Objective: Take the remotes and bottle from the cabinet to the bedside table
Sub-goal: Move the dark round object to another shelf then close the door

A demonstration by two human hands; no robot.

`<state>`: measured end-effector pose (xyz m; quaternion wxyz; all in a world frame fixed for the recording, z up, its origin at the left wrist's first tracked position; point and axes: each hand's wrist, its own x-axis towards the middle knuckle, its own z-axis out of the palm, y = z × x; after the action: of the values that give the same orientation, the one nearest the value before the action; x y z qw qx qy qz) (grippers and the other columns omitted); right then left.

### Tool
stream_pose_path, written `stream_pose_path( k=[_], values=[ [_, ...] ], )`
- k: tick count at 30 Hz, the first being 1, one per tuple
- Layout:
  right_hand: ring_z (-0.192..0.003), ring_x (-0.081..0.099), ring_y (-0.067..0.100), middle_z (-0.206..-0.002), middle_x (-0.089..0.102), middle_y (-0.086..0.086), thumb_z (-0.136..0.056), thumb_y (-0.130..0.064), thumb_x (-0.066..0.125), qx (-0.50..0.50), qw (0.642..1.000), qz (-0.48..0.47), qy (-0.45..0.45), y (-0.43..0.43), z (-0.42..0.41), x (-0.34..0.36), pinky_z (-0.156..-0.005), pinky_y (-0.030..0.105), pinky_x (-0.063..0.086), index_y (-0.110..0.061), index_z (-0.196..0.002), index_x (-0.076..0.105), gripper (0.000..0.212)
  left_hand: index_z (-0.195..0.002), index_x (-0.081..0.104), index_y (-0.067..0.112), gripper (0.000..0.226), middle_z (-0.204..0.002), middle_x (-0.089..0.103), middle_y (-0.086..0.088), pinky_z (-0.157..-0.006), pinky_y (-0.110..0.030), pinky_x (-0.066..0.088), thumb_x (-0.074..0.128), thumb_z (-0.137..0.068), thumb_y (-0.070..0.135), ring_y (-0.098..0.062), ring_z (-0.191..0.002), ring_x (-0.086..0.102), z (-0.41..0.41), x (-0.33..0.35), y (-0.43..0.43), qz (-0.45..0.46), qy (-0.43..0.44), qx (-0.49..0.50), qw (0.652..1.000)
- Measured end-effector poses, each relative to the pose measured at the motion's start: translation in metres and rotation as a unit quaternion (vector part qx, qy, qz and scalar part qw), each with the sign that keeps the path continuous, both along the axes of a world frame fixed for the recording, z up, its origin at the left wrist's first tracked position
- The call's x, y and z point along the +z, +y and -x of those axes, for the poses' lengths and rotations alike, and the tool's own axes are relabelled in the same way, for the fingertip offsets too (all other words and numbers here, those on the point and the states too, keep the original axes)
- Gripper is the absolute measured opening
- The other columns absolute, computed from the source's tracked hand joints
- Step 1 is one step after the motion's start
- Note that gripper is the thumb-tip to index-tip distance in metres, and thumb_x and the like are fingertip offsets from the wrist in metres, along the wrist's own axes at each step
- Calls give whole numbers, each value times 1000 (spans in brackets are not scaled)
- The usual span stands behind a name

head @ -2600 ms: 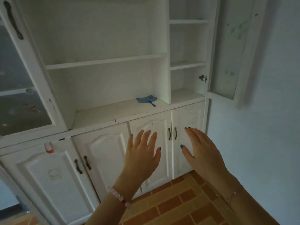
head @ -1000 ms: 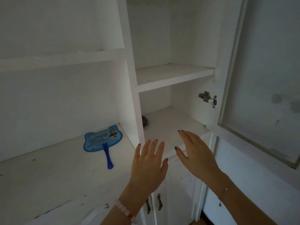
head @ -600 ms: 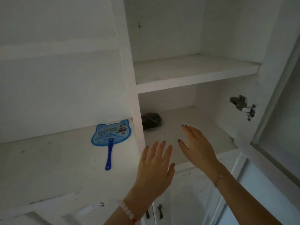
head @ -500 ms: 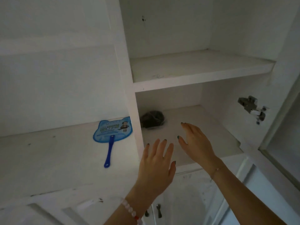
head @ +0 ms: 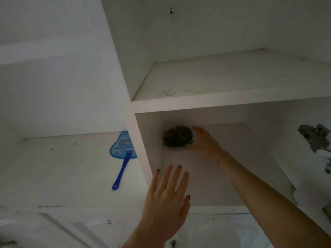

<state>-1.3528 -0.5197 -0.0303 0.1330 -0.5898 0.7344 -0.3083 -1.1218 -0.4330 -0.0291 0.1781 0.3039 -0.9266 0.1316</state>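
The white cabinet [head: 129, 111] fills the head view. In its lower right compartment, a dark round object [head: 176, 138] in clear wrapping sits in the back left corner. My right hand [head: 204, 142] reaches in and touches its right side, forefinger above and thumb below, fingers fairly straight. My left hand [head: 166, 203] hovers with fingers spread and holds nothing, in front of the compartment's front edge near the divider. No remote or bottle shows in this view.
A blue hand fan [head: 123, 149] with a long handle lies on the wide left shelf, partly behind the divider. An upper shelf [head: 215, 99] with scribbles spans above my right hand. A metal door hinge [head: 317, 138] sticks out at the right. A lower door handle [head: 172, 243] shows below.
I have come closer to the cabinet. My right hand moved from the compartment's front to the dark round object at the back. My left hand stayed low and spread.
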Motion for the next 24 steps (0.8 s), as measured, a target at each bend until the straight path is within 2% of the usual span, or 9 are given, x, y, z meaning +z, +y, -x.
stream_pose_path(
  k=[4, 6, 8, 11, 14, 16, 18, 21, 24],
  values=[
    [-120, 46, 15, -133, 50, 0, -62, -65, 68, 44, 997, -6, -56, -27, 17, -16, -103, 40, 39, -28, -130, 45, 81, -126, 56, 16, 49, -130, 58, -7, -96, -52, 45, 43, -85, 41, -28, -122, 53, -1, 0, 1, 22, -2, 7, 1000],
    [-111, 54, 12, -124, 58, -2, -68, -47, 74, 52, 994, 10, -94, -28, 15, -13, -96, 32, 44, -25, -123, 53, 63, -126, 57, 16, 49, -131, 58, -7, -96, -52, 45, 42, -86, 41, -28, -123, 53, -1, -2, 3, 26, -2, 13, 1000],
    [-105, 55, 13, -116, 59, 0, -76, -32, 72, 47, 989, 18, -136, -29, 13, -14, -88, 24, 41, -17, -121, 55, 50, -126, 58, 16, 49, -131, 58, -7, -97, -52, 45, 42, -86, 40, -27, -123, 52, -1, -5, 5, 23, -2, 17, 1000],
    [-95, 53, 14, -103, 56, 0, -84, -30, 63, -1, 980, 5, -199, -32, 13, -21, -79, 22, 36, -10, -117, 56, 39, -126, 58, 16, 50, -132, 57, -7, -97, -52, 44, 43, -85, 40, -27, -124, 52, -1, -8, 7, 22, -4, 19, 1000],
    [-81, 56, 20, -85, 61, 9, -83, -30, 62, -65, 968, -6, -241, -38, 14, -24, -63, 26, 34, -6, -88, 64, 25, -127, 57, 17, 50, -133, 57, -7, -99, -52, 42, 43, -86, 41, -26, -124, 52, -1, -9, 7, 22, -6, 26, 999],
    [-63, 49, 19, -63, 53, 10, -80, -26, 66, -98, 958, -7, -269, -40, 15, -25, -54, 28, 29, -7, -60, 55, 29, -127, 56, 17, 50, -132, 57, -7, -100, -52, 41, 42, -86, 41, -26, -124, 52, 0, -10, 7, 19, -4, 30, 999],
    [-54, 43, 17, -52, 44, 7, -76, -18, 69, -121, 947, -22, -297, -40, 17, -27, -53, 28, 31, -10, -47, 44, 39, -128, 55, 18, 50, -132, 57, -7, -100, -51, 41, 42, -86, 42, -26, -124, 52, 0, -12, 8, 15, -7, 31, 999],
    [-53, 49, 15, -57, 52, 5, -75, -13, 72, -136, 930, -45, -339, -38, 18, -24, -48, 21, 40, -5, -57, 57, 24, -127, 53, 18, 49, -132, 57, -6, -98, -51, 44, 42, -86, 43, -26, -123, 53, -2, -13, 9, 8, -7, 31, 999],
    [-37, 52, 10, -60, 53, 7, -76, -4, 70, -144, 895, -46, -419, -35, 17, -21, -34, 11, 39, 3, -73, 63, 10, -127, 52, 19, 49, -131, 58, -6, -97, -50, 45, 40, -87, 43, -25, -122, 54, -6, -14, 10, 2, -7, 36, 999]
  ],
)
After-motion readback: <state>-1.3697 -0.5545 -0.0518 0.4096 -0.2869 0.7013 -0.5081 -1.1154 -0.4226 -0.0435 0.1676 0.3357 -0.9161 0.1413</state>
